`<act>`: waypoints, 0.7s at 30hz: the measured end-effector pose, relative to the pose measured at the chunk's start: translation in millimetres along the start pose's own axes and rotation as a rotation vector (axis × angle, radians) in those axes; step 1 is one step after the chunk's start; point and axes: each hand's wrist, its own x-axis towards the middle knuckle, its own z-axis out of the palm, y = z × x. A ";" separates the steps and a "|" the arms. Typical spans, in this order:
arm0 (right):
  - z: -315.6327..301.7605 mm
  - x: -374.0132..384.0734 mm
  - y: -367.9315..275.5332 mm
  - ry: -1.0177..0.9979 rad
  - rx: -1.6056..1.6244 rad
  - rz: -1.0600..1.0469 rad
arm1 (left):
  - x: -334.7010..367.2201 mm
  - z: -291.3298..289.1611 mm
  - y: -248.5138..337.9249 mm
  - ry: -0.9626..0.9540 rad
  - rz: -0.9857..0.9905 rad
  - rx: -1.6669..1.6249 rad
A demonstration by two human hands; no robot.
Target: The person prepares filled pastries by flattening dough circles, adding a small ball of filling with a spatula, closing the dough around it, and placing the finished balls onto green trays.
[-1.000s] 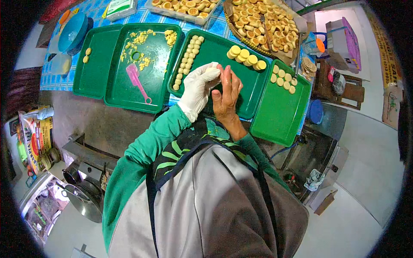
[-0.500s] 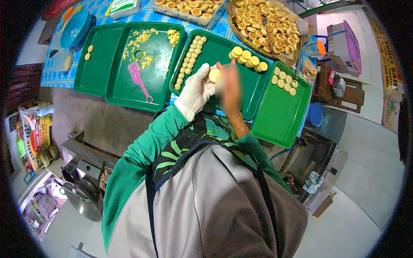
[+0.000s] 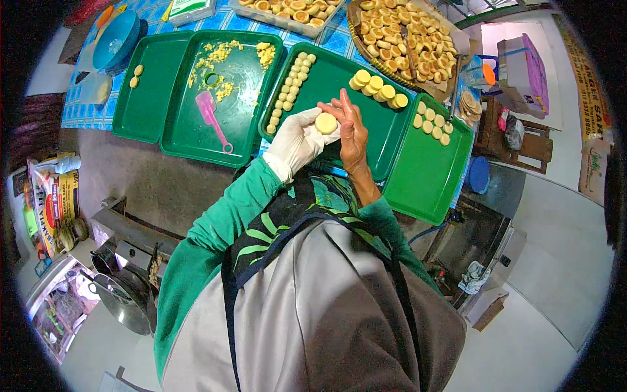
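We grasp a pale yellow dough disc (image 3: 326,123) in our gloved left hand (image 3: 297,140), over a dark green tray (image 3: 321,80). Our bare right hand (image 3: 353,140) is released, fingers extended, just beside the disc. Dough balls (image 3: 291,91) line the tray's left side; stacked discs (image 3: 379,89) lie far right.

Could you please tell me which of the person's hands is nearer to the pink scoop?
Left. The gloved left hand is to the right of the pink scoop, apart from it; the bare right hand is farther right, beyond the left one.
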 end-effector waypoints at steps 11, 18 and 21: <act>12.1 -12.1 -6.5 0.095 -0.049 -0.050 | 8.0 -6.6 -1.5 -0.059 0.077 -0.017; 15.5 -11.1 -10.1 0.094 0.035 -0.031 | 5.9 -4.2 -6.6 -0.126 0.102 -0.054; 14.2 -10.0 -12.0 0.090 0.107 -0.004 | 6.0 5.4 -12.3 -0.103 0.142 0.003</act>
